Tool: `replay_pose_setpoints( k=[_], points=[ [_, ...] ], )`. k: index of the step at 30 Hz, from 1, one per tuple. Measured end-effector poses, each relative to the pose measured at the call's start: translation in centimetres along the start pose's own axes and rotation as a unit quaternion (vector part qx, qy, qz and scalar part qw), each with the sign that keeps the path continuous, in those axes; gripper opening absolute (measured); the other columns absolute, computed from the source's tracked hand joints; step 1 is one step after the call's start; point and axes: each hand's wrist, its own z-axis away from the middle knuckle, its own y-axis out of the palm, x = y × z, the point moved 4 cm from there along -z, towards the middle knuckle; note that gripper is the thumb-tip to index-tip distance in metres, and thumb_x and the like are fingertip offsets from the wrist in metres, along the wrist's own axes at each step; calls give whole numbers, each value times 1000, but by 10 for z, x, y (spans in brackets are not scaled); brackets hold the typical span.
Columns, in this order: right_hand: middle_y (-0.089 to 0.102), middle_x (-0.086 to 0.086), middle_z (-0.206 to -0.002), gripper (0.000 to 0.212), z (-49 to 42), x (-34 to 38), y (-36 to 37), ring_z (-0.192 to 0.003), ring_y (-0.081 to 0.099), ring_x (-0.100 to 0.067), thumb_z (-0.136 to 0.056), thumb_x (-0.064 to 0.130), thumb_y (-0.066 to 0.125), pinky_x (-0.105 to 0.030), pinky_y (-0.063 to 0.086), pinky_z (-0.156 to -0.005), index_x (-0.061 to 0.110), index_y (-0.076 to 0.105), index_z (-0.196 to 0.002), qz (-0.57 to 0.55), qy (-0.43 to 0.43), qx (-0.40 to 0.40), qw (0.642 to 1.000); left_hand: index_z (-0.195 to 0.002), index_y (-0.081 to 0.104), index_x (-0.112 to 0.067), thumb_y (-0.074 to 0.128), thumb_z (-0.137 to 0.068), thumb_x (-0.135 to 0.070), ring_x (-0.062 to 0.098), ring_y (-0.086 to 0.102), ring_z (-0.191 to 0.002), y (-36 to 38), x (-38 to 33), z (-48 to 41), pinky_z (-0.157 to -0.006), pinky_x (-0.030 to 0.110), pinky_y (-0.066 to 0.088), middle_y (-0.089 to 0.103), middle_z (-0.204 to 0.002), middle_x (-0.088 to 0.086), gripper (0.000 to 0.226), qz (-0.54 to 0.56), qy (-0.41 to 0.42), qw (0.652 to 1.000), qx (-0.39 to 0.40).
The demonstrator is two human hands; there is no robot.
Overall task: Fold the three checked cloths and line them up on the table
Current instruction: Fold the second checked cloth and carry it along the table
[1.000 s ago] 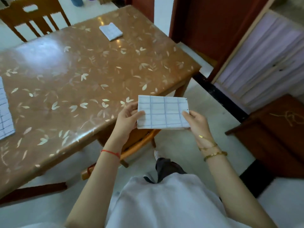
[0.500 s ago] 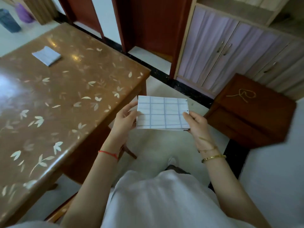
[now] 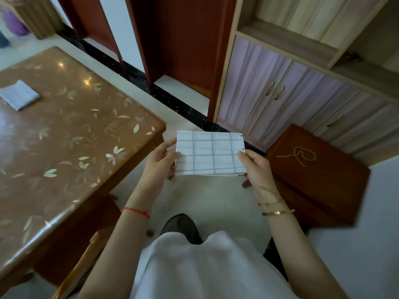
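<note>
Two hands, left hand (image 3: pixel 158 164) and right hand (image 3: pixel 257 167), hold a folded white cloth with blue checks (image 3: pixel 210 154) beside the brown leaf-patterned table (image 3: pixel 71 137); another folded checked cloth (image 3: pixel 19 94) lies there

White cloth (image 3: pixel 210 156), blue checks; brown table (image 3: pixel 64 147).

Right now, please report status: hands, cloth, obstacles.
Left hand and right hand pinch the folded checked cloth, held beside the table. Second folded cloth lies on it. No obstacle seen.

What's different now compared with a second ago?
The person has turned right, away from the table, carrying the held cloth beyond its corner; a cabinet has come into view. The left hand and right hand still grip its ends. The other cloth stays on the table.
</note>
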Motion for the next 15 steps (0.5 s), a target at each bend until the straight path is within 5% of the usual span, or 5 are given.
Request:
replay_pose_setpoints(
  k=[5,9,15],
  points=[
    [70,0,-83,19,-59,8,3,-74,64,-12,-98,18,52,-12,43,-47,19,70,-90,-6,11,6,1000,-126,61,-29,55,-98,-14,18,66,-105,13,-17,-55,-82,31,57,69,-115,-2,32,10,-5,1000,-17],
    [73,-6,-91,21,-125,15,12,-88,67,-21,-96,19,56,-37,54,-78,20,71,-82,-18,22,5,1000,-122,63,-29,56,-97,-13,21,66,-105,18,-34,-117,-76,28,56,69,-113,0,31,23,-4,999,-27],
    [67,-20,-82,23,-232,53,36,-80,60,-20,-95,24,58,-34,48,-74,12,68,-78,-17,23,17,999,-123,64,-30,56,-97,-15,28,66,-108,13,-76,-213,-91,41,57,69,-116,7,31,31,-6,998,-45]
  ],
)
